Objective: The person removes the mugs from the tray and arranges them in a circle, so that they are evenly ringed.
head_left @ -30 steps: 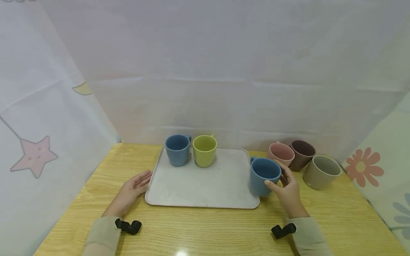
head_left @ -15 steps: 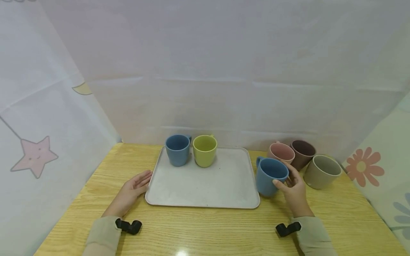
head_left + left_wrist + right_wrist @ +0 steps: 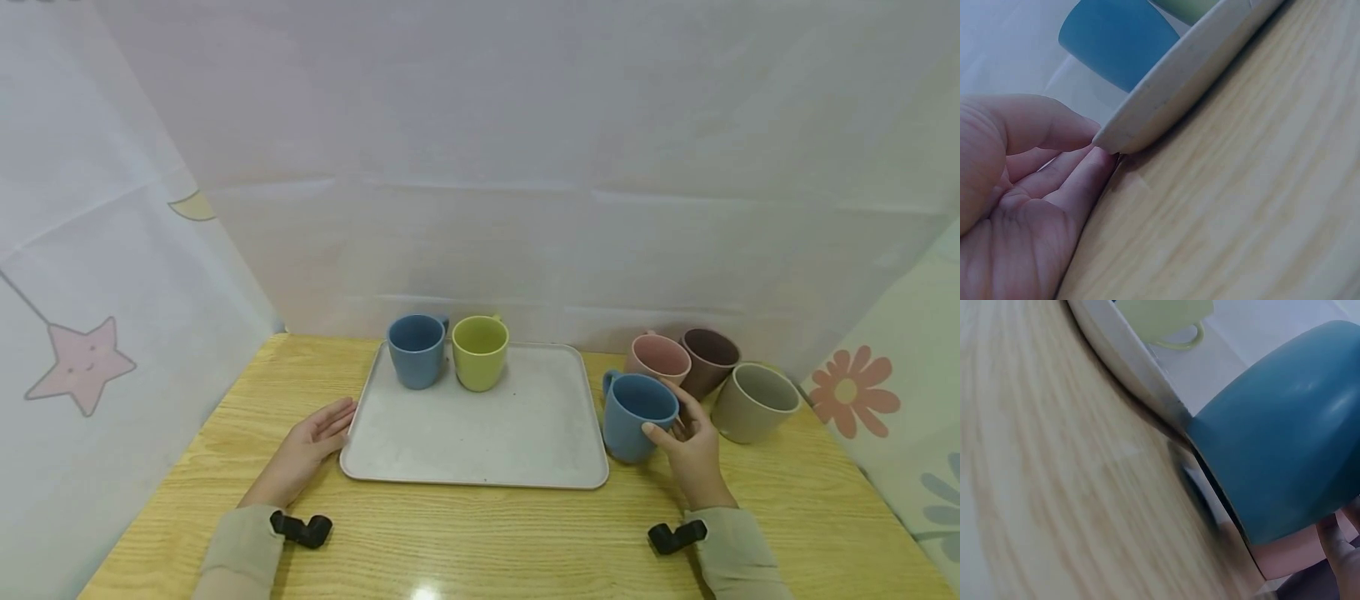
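My right hand (image 3: 692, 454) grips a blue mug (image 3: 636, 425) by its side, thumb at the front and fingers behind. Upright, the mug stands just right of the white tray (image 3: 480, 442), its handle pointing back left. In the right wrist view, the base of the blue mug (image 3: 1279, 437) is at the table, close to the tray rim. At the tray's left edge, my left hand (image 3: 300, 454) pinches the rim (image 3: 1147, 94) between thumb and fingers. Another blue mug (image 3: 417, 358) and a yellow-green mug (image 3: 480, 358) stand at the tray's back left.
Behind the held mug are a pink mug (image 3: 660, 354) and a dark brown mug (image 3: 708, 362). A grey-beige mug (image 3: 753, 404) stands to their right. A wooden table (image 3: 480, 542) lies under everything, with a pale cloth (image 3: 480, 208) hanging at the back.
My right hand has moved the blue mug to the right, off the tray's right edge, and then slightly farther. My left hand and the other mugs have stayed put.
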`<state>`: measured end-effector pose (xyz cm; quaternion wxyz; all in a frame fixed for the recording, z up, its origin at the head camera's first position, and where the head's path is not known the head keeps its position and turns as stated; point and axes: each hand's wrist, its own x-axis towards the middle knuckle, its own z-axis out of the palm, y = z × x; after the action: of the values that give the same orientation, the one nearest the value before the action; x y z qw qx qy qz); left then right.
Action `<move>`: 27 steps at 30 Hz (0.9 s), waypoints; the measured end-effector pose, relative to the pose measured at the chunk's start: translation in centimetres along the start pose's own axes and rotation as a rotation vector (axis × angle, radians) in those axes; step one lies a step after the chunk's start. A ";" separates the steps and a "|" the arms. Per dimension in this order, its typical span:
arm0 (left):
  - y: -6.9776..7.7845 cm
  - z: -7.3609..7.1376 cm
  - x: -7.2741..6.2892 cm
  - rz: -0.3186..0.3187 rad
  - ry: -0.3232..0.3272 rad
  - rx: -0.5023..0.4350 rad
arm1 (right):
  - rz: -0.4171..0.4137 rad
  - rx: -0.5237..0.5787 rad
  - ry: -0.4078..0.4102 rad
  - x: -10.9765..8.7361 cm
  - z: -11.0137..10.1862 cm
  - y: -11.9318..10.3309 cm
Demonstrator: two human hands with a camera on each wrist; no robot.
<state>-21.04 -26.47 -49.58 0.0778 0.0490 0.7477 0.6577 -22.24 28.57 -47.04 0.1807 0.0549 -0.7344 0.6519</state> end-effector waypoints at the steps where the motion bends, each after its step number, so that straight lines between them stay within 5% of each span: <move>1: 0.0 0.0 0.0 0.000 0.000 -0.001 | -0.002 0.001 -0.003 0.0 0.0 0.1; 27: 0.3 0.0 0.0 0.005 -0.004 0.008 | -0.137 0.213 -0.184 0.5 -2.1 1.4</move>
<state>-21.02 -26.46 -49.29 0.0774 0.0524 0.7501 0.6546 -22.73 30.87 -48.02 0.1497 0.1832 -0.6690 0.7046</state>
